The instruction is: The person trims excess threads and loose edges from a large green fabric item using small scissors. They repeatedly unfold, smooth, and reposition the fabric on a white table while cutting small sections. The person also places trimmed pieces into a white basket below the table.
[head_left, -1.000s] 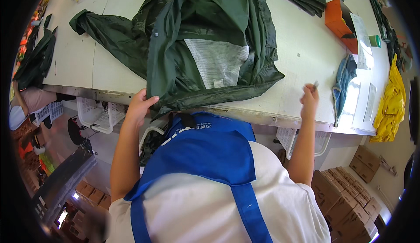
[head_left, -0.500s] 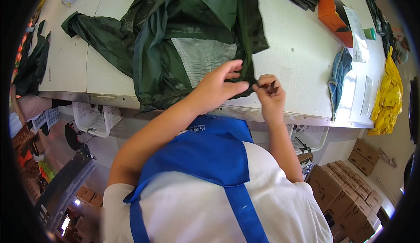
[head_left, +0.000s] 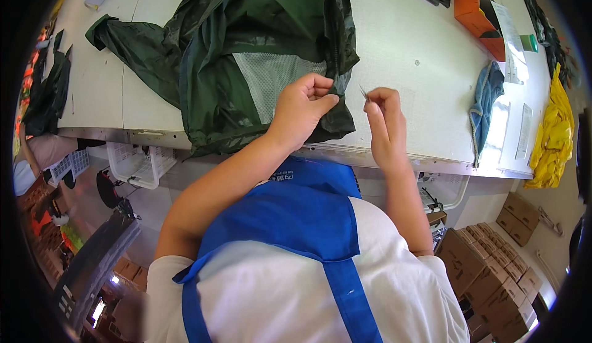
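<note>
On the white table (head_left: 425, 115) lies the dark green jacket (head_left: 280, 19), spread open, its mesh panel (head_left: 262, 78) showing. Our left hand (head_left: 296, 111) pinches the jacket near its edge; our right hand (head_left: 388, 127), just beside, has thumb and fingers closed on a small pointed tool (head_left: 364, 92), possibly snips.

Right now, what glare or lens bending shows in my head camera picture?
In the head view, white glare beside the blue cloth; in the head view, faint sheen on the dark green jacket; in the head view, cardboard boxes skewed near the blackened rim.
</note>
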Demonstrator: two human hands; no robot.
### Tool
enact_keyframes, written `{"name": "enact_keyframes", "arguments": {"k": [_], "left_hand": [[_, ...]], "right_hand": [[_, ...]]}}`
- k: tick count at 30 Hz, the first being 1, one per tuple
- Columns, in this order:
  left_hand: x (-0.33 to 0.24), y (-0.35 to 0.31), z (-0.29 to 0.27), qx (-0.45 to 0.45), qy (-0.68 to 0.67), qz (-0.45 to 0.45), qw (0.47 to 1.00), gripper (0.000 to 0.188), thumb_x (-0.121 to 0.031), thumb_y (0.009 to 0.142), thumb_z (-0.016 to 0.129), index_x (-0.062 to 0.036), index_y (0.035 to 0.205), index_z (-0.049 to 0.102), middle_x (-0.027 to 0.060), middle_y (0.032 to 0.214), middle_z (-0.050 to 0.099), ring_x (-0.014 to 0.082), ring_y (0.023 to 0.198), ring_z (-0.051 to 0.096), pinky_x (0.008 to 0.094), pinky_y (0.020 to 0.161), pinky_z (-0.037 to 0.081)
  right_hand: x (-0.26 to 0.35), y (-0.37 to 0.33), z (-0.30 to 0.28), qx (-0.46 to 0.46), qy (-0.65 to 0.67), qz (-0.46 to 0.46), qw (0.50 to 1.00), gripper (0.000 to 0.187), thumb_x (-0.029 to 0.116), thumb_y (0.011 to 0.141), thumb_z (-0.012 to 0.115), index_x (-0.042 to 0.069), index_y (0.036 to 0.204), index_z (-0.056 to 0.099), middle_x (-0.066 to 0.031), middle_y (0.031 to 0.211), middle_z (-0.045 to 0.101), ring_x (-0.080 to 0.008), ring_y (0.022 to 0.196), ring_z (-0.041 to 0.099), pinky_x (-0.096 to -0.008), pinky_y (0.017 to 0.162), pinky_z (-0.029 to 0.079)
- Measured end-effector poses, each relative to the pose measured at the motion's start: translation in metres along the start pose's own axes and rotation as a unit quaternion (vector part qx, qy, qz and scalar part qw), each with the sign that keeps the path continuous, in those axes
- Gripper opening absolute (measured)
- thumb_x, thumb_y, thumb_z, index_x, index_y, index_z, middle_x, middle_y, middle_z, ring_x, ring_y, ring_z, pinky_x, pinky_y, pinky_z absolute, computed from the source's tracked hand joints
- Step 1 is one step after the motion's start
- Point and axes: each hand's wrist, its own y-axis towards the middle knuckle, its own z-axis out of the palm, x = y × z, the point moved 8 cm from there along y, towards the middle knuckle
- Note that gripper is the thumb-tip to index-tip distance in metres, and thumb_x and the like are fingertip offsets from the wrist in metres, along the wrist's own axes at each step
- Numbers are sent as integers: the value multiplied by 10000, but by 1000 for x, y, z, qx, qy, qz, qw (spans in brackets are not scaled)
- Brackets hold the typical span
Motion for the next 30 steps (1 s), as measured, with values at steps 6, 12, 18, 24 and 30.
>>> {"name": "enact_keyframes", "arguments": {"k": [6, 12, 18, 24, 30], "left_hand": [[-32, -10, 1, -40, 235, 148, 960, 143, 33, 792, 655, 3, 930, 632, 50, 798, 639, 113, 719, 603, 238, 659, 486], [-62, -24, 24, -24, 418, 359, 834, 155, 29, 741, 652, -3, 892, 649, 109, 812, 620, 265, 711, 604, 323, 647, 497], [-63, -27, 32, -7, 465, 408, 786, 179, 31, 718, 648, -10, 893, 654, 103, 835, 613, 282, 755, 603, 354, 656, 504], [-62, -28, 38, 20, 503, 418, 756, 227, 10, 687, 641, -2, 913, 655, 92, 853, 609, 270, 780, 601, 340, 659, 511], [-60, -30, 45, 36, 537, 425, 728, 254, -28, 688, 614, 6, 937, 649, 83, 875, 607, 251, 804, 601, 321, 665, 517]], "right_hand": [[26, 26, 0, 14, -170, -79, 982, 213, 176, 789, 715, 32, 897, 600, -104, 815, 637, -230, 733, 639, -335, 651, 515], [41, 38, -6, 37, -287, -118, 950, 229, 219, 752, 739, 50, 856, 623, -70, 759, 635, -236, 700, 619, -340, 599, 482], [39, 41, -7, 66, -298, -86, 948, 213, 232, 759, 726, 57, 833, 629, -75, 751, 632, -254, 699, 605, -364, 604, 472], [46, 39, -7, 71, -348, -101, 929, 196, 228, 762, 719, 65, 814, 623, -63, 728, 610, -253, 701, 595, -365, 598, 468], [44, 37, -7, 79, -388, -127, 909, 177, 226, 765, 714, 80, 807, 624, -46, 725, 605, -232, 704, 594, -353, 597, 467]]}}
